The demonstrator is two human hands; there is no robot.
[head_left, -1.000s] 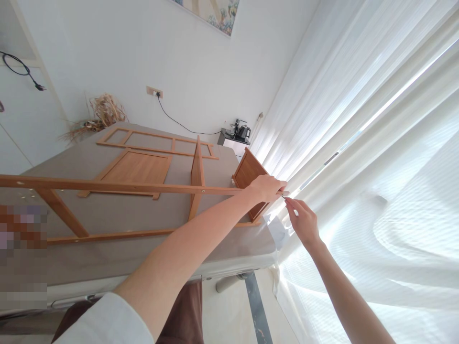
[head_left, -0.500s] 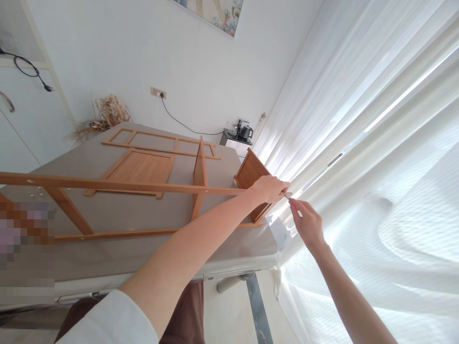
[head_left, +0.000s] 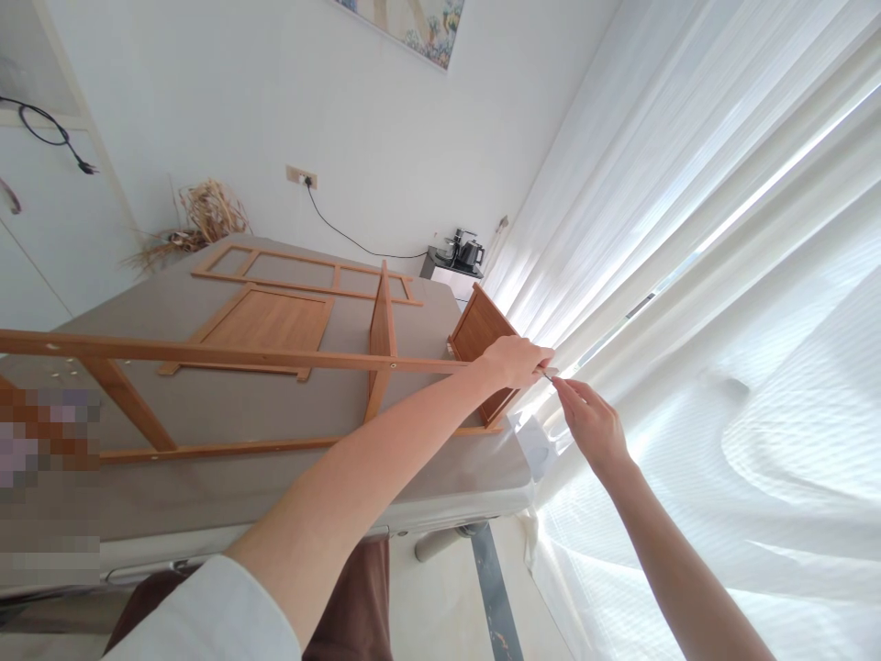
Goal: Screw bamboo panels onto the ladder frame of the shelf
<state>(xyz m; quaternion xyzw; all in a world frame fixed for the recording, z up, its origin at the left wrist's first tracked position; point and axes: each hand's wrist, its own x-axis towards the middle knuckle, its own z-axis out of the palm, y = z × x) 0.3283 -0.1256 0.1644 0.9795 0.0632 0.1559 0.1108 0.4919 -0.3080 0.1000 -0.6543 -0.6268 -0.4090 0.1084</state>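
Observation:
A wooden frame (head_left: 227,356) stands on its long side on the table, its near rail lying along the tabletop. My left hand (head_left: 513,361) is closed around the right end of its upper rail, beside the wooden end panel (head_left: 480,328). Just right of it, my right hand (head_left: 587,415) pinches a thin metal tool (head_left: 548,374), whose tip meets the rail end by my left fingers. The tool is too small to make out fully. Between the rails, a wooden cross panel (head_left: 383,317) stands upright.
Behind the frame, a flat wooden panel (head_left: 268,319) and a ladder-like wooden frame (head_left: 309,272) lie on the grey table (head_left: 440,482). White curtains (head_left: 688,367) hang close on the right. A kettle (head_left: 471,252) stands on a small cabinet at the back. Dried stalks (head_left: 210,211) are at the far left.
My right hand has turned slightly at the rail end, with the tool still pinched. My left hand keeps its hold, and the view has shifted a little.

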